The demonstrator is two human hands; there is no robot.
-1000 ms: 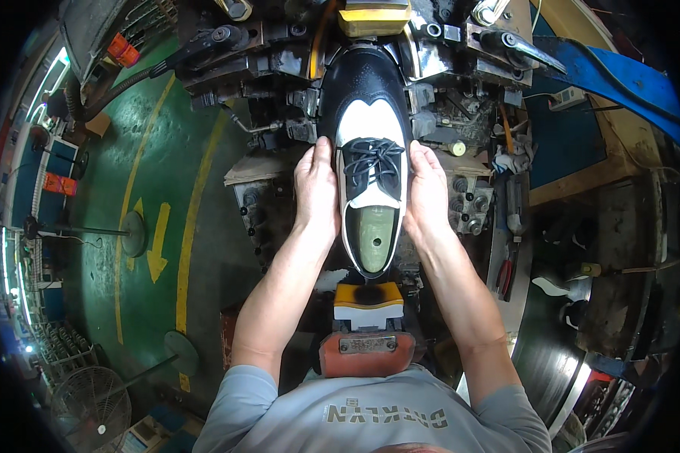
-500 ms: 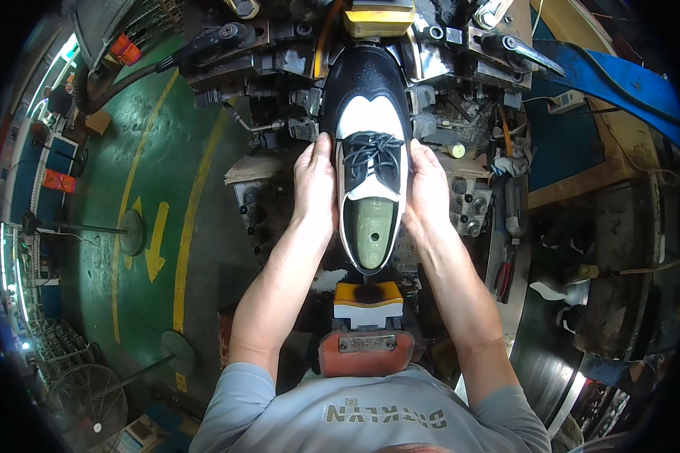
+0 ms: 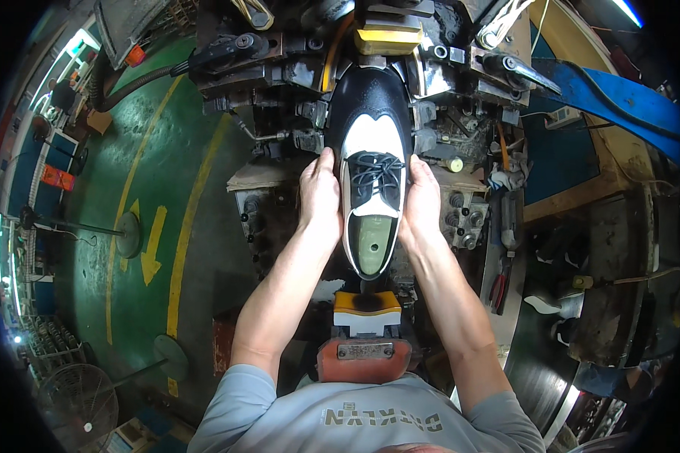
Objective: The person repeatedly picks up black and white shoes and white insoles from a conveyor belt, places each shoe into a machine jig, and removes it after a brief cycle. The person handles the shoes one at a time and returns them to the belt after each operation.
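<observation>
A black and white lace-up shoe [image 3: 370, 128] sits toe-away in the middle of a metal machine, with a green shoe last [image 3: 373, 245] showing in its heel opening. Its black laces [image 3: 374, 170] are tied. My left hand [image 3: 321, 192] grips the shoe's left side and my right hand [image 3: 421, 198] its right side, fingers partly hidden beneath. At the toe, a yellow pad [image 3: 387, 41] and curved metal jaws of the machine stand close. Behind the heel, nearer to me, is a yellow and white padded block [image 3: 367, 308] above a red-orange piece [image 3: 365, 359].
A metal lever [image 3: 525, 72] and a blue arm [image 3: 619, 98] reach in at the upper right. Pliers with red handles [image 3: 499, 291] lie on the right ledge. Floor fans [image 3: 79, 404] stand left, beside green flooring with yellow markings [image 3: 155, 245].
The whole scene has shifted slightly down in the picture, as the view tilts. Both hands keep their hold on the shoe, which stays between the machine's jaws.
</observation>
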